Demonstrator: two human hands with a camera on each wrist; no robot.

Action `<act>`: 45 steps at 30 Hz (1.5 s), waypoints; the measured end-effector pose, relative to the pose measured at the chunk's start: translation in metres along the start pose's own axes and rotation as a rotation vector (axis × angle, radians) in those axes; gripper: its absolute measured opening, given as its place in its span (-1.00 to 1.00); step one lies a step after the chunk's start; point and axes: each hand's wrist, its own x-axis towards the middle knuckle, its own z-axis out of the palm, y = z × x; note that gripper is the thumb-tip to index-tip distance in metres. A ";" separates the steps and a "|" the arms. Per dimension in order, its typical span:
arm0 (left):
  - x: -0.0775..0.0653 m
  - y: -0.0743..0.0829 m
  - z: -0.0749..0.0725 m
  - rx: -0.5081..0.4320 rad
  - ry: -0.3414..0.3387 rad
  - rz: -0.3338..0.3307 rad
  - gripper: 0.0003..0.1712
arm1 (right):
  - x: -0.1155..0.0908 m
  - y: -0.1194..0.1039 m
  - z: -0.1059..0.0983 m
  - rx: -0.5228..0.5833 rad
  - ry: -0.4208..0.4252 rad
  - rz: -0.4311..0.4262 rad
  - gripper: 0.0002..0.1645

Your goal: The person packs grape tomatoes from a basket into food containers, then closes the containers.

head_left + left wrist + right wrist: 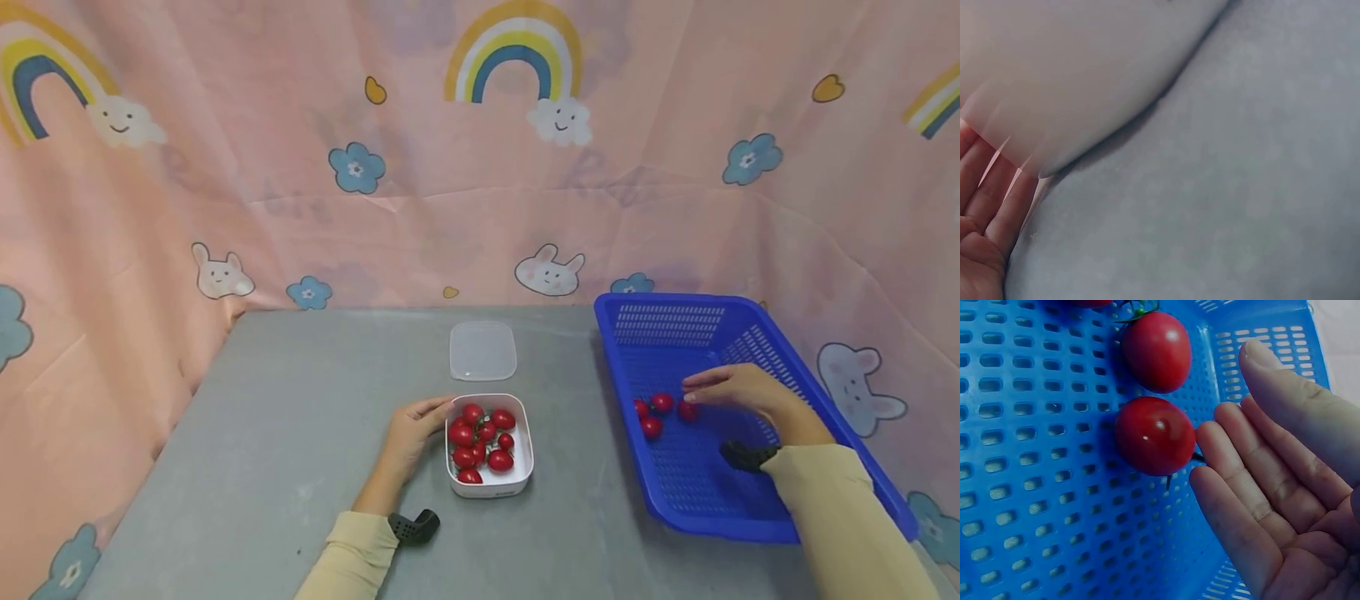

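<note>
A small white square container point(489, 492) holds several cherry tomatoes point(501, 461). My left hand point(411, 433) rests against its left side, fingers extended along the outer wall point(1091, 87) in the left wrist view. Inside the blue basket point(625, 400) my right hand point(750, 396) reaches over the floor with its fingers fairly straight and its palm bare. Right beside its fingertips lies a cherry tomato point(1155, 436); whether they touch it I cannot tell. Another tomato point(1157, 352) lies close by, and a few more point(652, 427) sit near the basket's left wall.
A translucent square lid point(483, 351) lies on the grey table point(315, 400) behind the container. The basket's raised perforated walls surround my right hand. A pink patterned curtain point(450, 233) hangs along the table's back edge and sides.
</note>
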 end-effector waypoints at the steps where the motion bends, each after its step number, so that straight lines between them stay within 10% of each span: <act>1: 0.000 0.000 0.000 -0.004 0.001 -0.007 -0.67 | 0.000 0.000 0.001 -0.001 -0.004 0.004 -0.21; 21: 0.001 0.002 -0.001 -0.024 -0.004 -0.017 -0.67 | 0.008 0.000 0.007 -0.056 0.016 0.017 -0.32; 34: 0.001 0.001 0.000 -0.050 0.002 -0.014 -0.67 | -0.003 -0.006 0.000 0.079 0.019 0.069 -0.02; 45: 0.000 0.000 -0.001 -0.043 -0.004 -0.010 -0.66 | -0.024 -0.076 0.003 0.303 0.161 -0.115 -0.20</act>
